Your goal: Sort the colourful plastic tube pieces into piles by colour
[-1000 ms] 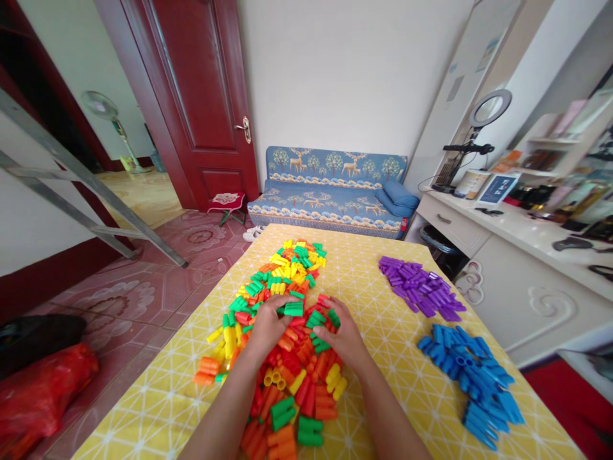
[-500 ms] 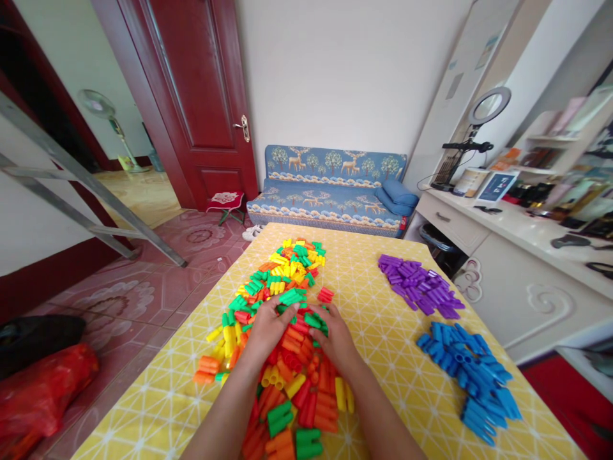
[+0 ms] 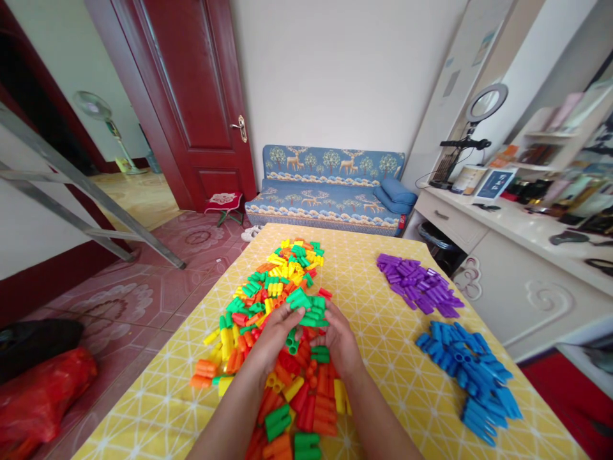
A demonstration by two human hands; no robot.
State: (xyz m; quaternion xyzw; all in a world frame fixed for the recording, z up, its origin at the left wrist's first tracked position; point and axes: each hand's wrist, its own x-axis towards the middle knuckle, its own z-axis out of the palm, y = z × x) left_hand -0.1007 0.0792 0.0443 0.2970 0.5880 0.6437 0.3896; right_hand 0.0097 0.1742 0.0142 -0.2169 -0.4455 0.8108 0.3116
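Observation:
Green plastic building blocks (image 3: pixel 313 311), ribbed like joined tubes, are held together between my two hands above a mixed pile. My left hand (image 3: pixel 280 329) is closed on green blocks, with the thumb along their left side. From the right, my right hand (image 3: pixel 339 335) grips green blocks with its fingertips. Another green block (image 3: pixel 320 354) shows just below the right fingers. Underneath spreads the pile of red, orange, yellow and green blocks (image 3: pixel 287 367), partly hidden by my hands and forearms.
A purple block pile (image 3: pixel 419 284) and a blue block pile (image 3: pixel 467 367) lie on the right of the yellow tablecloth (image 3: pixel 378 358). Beyond the table stands a blue patterned sofa (image 3: pixel 330 185). A white dresser (image 3: pixel 507 262) is at right, a metal ladder (image 3: pixel 96 191) at left.
My hands have come closer together, bringing the green blocks in them side by side. The right hand has lifted its green blocks from the pile. The purple and blue piles are unchanged.

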